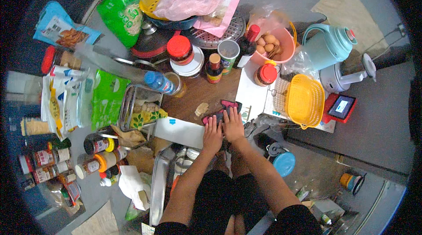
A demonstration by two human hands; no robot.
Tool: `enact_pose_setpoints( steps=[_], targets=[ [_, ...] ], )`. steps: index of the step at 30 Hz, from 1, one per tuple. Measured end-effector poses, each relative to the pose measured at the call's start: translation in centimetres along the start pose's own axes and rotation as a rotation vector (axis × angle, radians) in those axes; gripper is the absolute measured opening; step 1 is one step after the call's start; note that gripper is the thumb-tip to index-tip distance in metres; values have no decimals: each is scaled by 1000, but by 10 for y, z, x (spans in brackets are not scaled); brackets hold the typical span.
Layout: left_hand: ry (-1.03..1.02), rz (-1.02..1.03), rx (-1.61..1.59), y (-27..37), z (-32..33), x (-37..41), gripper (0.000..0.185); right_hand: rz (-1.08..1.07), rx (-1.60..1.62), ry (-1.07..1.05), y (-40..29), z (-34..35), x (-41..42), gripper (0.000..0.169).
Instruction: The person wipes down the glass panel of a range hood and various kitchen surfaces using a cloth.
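Observation:
Both hands lie side by side, palms down, near the front edge of a brown tabletop (184, 103). Under the fingers of my left hand (212, 136) is part of a dark and pink cloth (230, 104). My right hand (233, 124) presses on the same cloth, its fingers stretched forward; the cloth's far end sticks out beyond them. The palms hide some of the cloth. Just left of it is a pale, flat patch or scrap (201, 109) on the tabletop. White sheets (252, 86) cover the surface to the right and along the front edge.
Behind stand a sauce bottle (214, 70), a red-lidded jar (179, 50) and a pink basket of eggs (290, 45). A plastic water bottle (160, 82) and a wire rack (123, 109) are left. Right are a yellow basket (305, 101), a blue jug (329, 47) and a red-cased device (343, 106).

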State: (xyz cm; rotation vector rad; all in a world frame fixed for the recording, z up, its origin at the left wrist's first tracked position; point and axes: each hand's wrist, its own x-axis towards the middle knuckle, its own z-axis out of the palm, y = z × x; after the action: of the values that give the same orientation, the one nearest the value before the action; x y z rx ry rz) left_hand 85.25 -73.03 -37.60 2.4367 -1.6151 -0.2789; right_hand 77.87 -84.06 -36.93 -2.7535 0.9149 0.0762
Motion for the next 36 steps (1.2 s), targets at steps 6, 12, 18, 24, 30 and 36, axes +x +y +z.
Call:
enact_pose_setpoints(
  steps=[6, 12, 18, 24, 30, 36],
  targets=[
    [61, 4, -23, -4, 5, 49, 44, -67, 59, 4, 24, -14, 48, 51],
    [29, 46, -29, -7, -10, 99, 41, -175, 37, 45, 50, -15, 92, 50],
    [-40, -60, 13, -7, 3, 138, 46, -194, 31, 12, 61, -21, 138, 51],
    [-32, -72, -55, 0, -1, 121, 47, -35, 42, 42, 47, -10, 104, 50],
    [-41, 42, 19, 17, -1, 63, 44, -24, 84, 57, 43, -7, 36, 49],
    [-141, 71, -41, 35, 3, 5, 43, 28, 149, 12, 33, -8, -37, 46]
  ],
)
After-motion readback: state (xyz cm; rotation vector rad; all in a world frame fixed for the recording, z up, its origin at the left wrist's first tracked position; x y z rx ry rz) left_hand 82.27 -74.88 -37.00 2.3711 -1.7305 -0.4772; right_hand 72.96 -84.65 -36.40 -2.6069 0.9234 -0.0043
